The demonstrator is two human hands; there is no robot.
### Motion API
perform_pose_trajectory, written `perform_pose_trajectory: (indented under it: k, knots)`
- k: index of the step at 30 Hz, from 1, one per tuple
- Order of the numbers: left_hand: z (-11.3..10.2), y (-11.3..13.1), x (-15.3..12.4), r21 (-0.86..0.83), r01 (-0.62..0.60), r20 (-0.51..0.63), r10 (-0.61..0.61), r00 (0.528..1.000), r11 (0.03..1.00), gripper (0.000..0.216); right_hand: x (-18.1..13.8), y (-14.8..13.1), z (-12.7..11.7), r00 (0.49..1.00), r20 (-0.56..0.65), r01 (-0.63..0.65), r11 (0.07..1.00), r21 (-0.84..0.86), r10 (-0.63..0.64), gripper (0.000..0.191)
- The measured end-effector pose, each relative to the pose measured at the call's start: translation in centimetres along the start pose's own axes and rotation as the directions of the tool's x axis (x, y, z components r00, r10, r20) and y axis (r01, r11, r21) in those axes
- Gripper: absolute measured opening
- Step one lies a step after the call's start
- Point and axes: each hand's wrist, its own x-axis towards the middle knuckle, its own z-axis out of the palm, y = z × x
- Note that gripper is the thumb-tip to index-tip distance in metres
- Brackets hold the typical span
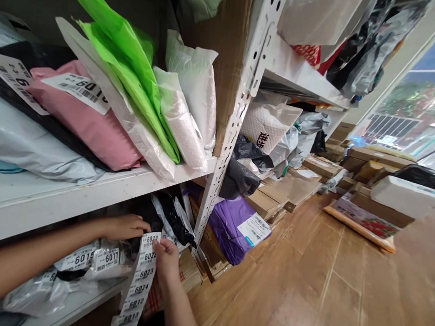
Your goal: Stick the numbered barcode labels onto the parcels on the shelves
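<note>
"While pinched near the top, hanging down where?"

"In front of the lower shelf (pixel 86 304), near its right end: a long strip of number stickers (pixel 141 287), with 6021 on top."

"Pinched by what?"

"By the right hand (pixel 167 259), thumb and fingers closed on the paper's right edge."

"And the left hand (pixel 125 226)?"

"Over the lower shelf, fingers bent, just by the strip's top. No way to tell if gripping anything."

"Close by?"

"Bags (pixel 109 272) marked 6015 and 6017. Along the upper shelf's (pixel 86 200) front edge, a pink bag (pixel 99 128)."
</note>
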Motion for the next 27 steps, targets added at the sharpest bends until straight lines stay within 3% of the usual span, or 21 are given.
perform_pose_trajectory:
  k: [3,6,9,12,16,24,27]
  knots:
    - [0.2,-0.1,-0.2,-0.017,0.067,0.037,-0.067,0.997,0.998,0.014,1.5,1.7,0.9,0.996,-0.087,0.032,0.999,-0.023,-0.034,0.049]
    - [0.8,-0.1,-0.4,-0.052,0.161,0.066,-0.157,0.985,0.986,0.019,2.2,2.9,1.5,0.985,-0.163,0.048,0.998,-0.051,-0.056,0.053]
    - [1.7,-0.2,-0.1,-0.011,0.269,-0.039,-0.269,0.962,0.963,0.030,2.7,3.7,1.9,0.964,-0.250,0.076,0.993,-0.086,-0.095,0.056]
    - [2.6,-0.2,0.7,0.104,0.330,-0.170,-0.310,0.935,0.938,0.020,3.0,4.3,2.3,0.935,-0.328,0.105,0.988,-0.116,-0.138,0.060]
    - [3.4,0.1,1.7,0.228,0.373,-0.217,-0.326,0.920,0.899,0.021,2.7,4.8,2.2,0.941,-0.315,0.091,0.989,-0.117,-0.124,0.059]
    - [3.0,2.5,2.7,0.344,0.405,-0.334,-0.293,0.896,0.847,0.023,0.2,5.5,-1.8,0.889,-0.448,0.072,0.995,-0.074,-0.098,0.070]
    - [2.7,2.7,3.7,0.355,0.215,-0.346,-0.085,0.934,0.910,0.033,-0.6,4.4,-3.2,0.920,-0.386,0.089,0.995,0.041,-0.066,0.066]
